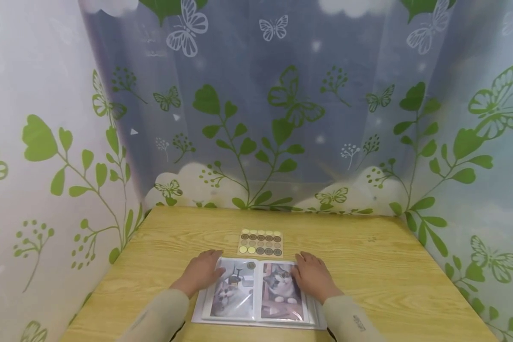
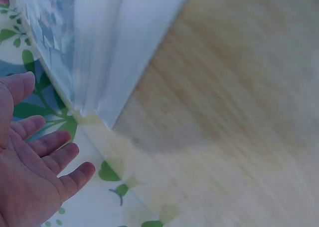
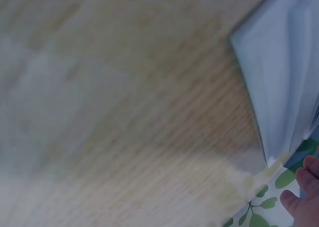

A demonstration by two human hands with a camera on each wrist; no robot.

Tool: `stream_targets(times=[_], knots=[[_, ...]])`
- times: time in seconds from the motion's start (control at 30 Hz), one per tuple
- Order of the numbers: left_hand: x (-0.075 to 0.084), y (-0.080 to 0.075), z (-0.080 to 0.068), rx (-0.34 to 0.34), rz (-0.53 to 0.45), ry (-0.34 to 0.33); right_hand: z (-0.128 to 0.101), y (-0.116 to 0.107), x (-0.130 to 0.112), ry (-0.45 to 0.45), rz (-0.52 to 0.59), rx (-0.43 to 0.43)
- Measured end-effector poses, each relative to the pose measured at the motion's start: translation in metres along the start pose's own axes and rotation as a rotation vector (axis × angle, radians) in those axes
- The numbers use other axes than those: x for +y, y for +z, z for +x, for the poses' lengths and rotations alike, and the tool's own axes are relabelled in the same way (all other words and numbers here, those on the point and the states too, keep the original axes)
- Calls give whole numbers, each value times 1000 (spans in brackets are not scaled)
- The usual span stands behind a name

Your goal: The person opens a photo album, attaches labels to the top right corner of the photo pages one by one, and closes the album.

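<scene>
An open photo album (image 1: 256,294) with cat pictures in clear sleeves lies on the wooden table (image 1: 389,266) near its front edge. My left hand (image 1: 203,270) rests flat on the left page, fingers straight. My right hand (image 1: 312,275) rests flat on the right page. A small round sticker (image 1: 251,265) sits at the top of the album near the spine. In the left wrist view my left hand (image 2: 35,157) shows an open palm beside the album's pale edge (image 2: 119,52). Only fingertips (image 3: 304,192) of my right hand show in the right wrist view, near the album corner (image 3: 279,87).
A sheet of round gold and brown stickers (image 1: 261,242) lies just behind the album. A curtain with green leaves and butterflies (image 1: 256,118) closes in the table at the back and on both sides.
</scene>
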State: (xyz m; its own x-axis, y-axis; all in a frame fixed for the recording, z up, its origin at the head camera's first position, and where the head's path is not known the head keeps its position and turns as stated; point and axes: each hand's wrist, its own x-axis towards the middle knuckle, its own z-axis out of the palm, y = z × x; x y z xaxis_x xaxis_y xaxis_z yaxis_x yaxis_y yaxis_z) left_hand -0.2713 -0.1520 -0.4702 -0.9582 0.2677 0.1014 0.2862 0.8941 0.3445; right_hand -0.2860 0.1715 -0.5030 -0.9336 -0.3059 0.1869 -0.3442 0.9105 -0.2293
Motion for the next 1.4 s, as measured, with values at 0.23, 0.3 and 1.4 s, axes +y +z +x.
stream_targets(times=[0.23,0.3,1.4], knots=[[6,0,25,-23,-18,-57,10,1,2,-2,16,-6],[9,1,33,-27,-14,-66,14,1,1,-4,20,-7],[31,49,83,-37,-6,-293,46,23,-21,78,17,-48]])
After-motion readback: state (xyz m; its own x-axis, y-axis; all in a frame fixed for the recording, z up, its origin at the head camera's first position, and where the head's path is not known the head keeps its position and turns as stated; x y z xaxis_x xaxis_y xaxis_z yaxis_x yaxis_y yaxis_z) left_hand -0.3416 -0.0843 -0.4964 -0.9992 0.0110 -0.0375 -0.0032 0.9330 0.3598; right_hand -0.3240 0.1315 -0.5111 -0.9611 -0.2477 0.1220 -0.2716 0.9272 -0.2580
